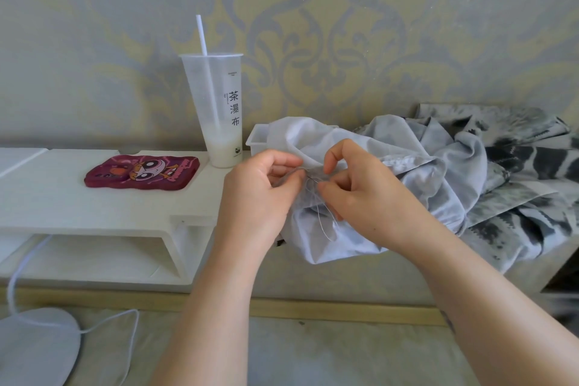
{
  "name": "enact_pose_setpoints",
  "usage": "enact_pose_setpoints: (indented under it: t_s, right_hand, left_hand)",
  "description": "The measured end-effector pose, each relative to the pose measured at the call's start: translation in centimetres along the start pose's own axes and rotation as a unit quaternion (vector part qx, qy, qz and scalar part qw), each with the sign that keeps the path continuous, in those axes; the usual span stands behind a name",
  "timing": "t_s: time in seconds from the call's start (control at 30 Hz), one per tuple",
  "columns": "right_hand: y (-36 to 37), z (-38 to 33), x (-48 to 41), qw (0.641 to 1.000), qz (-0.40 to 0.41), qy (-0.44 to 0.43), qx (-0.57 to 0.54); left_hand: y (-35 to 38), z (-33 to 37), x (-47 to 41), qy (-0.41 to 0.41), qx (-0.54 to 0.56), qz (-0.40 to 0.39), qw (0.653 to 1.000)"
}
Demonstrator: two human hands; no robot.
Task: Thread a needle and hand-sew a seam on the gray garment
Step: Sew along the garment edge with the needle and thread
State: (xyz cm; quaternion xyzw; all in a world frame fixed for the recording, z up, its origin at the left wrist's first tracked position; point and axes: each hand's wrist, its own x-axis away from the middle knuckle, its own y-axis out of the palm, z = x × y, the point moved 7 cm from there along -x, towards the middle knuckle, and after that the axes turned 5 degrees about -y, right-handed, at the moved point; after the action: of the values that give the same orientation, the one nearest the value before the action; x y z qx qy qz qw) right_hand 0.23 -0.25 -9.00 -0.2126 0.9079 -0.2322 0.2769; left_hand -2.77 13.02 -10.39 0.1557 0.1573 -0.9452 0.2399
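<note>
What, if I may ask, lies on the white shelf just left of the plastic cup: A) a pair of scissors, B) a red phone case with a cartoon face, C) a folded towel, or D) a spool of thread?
B: a red phone case with a cartoon face lies flat on the white shelf, left of the plastic cup.

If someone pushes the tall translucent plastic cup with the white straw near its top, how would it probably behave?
The tall translucent plastic cup looks apt to tip: it is tall and narrows toward its base. It seems light, since only a little milky liquid sits at the bottom. A low push would likely slide it on the smooth white shelf.
</note>
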Motion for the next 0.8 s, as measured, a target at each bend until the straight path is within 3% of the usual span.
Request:
enact_pose_setpoints:
  t_s: [0.27, 0.53, 0.8]
  right_hand:
    - [0.0, 0.2, 0.1, 1.0, 0.011, 0.008, 0.003]
    - [0.2, 0.4, -0.1, 0.996, 0.081, -0.014, 0.021]
    - [-0.3, -0.1, -0.1, 0.994, 0.014, -0.005, -0.109]
  left_hand:
    - [0.0, 0.2, 0.0, 0.011, -0.028, 0.008, 1.0]
    - [0.7, 2.0, 1.2, 0.089, -0.054, 0.048, 0.993]
    - [0.3, 0.5, 0.4, -0.019, 0.081, 0.013, 0.996]
